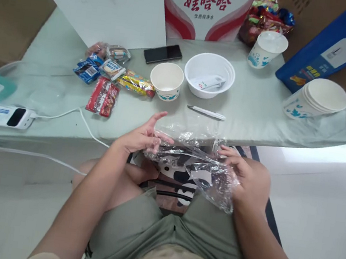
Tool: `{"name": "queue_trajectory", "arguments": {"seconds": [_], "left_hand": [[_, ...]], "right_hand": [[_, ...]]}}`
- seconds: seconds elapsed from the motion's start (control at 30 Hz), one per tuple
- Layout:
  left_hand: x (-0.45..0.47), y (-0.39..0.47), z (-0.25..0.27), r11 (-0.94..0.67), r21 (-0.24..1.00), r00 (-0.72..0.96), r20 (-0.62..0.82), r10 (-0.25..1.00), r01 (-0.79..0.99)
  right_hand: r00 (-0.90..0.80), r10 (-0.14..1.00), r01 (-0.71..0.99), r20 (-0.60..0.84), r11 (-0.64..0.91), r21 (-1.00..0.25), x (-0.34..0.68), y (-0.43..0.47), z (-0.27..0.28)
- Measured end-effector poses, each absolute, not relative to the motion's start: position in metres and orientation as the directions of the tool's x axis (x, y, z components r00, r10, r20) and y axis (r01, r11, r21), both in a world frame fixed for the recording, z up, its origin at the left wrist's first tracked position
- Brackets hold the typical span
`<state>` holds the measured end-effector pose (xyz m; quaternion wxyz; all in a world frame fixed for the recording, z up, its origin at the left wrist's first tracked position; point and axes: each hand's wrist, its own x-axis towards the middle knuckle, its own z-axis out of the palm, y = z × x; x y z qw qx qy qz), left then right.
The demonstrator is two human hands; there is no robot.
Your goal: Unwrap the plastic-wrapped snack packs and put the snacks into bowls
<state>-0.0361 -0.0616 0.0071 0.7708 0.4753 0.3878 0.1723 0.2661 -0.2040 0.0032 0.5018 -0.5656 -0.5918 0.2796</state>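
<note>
A crinkled clear plastic bag [208,173] is stretched between my two hands, above my lap at the table's front edge. My left hand [142,138] pinches its left side, with the index finger pointing up and away. On the other side, my right hand [240,173] has its fingers curled round the bag, part of which hangs down below them. Just beyond the bag lies a white pen [206,112]. A paper cup [166,81] and a white plastic bowl [211,62] with a small white packet [208,82] inside stand behind it.
Wrapped snacks [103,94] lie left of the cup, near a black phone [163,54]. A white power bank [4,116] trails a cable off the table edge. At right are stacked paper cups [315,100], another cup [266,50] and a blue bottle [329,48]. Boxes line the back.
</note>
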Motion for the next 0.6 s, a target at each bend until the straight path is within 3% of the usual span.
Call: {"name": "queue_trajectory", "arguments": {"seconds": [0.17, 0.37, 0.47, 0.6], "left_hand": [[-0.007, -0.079, -0.011, 0.466, 0.863, 0.663, -0.466, 0.586, 0.195], [0.012, -0.081, -0.015, 0.427, 0.875, 0.584, -0.475, 0.658, 0.23], [0.011, -0.072, -0.006, 0.434, 0.858, 0.594, -0.507, 0.624, 0.276], [0.012, -0.068, 0.008, 0.407, 0.799, 0.556, -0.601, 0.574, 0.443]], "right_hand": [[0.136, 0.954, 0.206, 0.268, 0.238, -0.949, 0.294, -0.211, -0.005], [-0.096, 0.969, 0.174, 0.23, 0.243, -0.954, 0.302, -0.206, -0.027], [-0.214, 0.943, 0.134, 0.254, 0.285, -0.949, 0.307, -0.197, -0.033], [-0.307, 0.934, 0.138, 0.183, 0.234, -0.962, 0.322, -0.187, -0.038]]}}
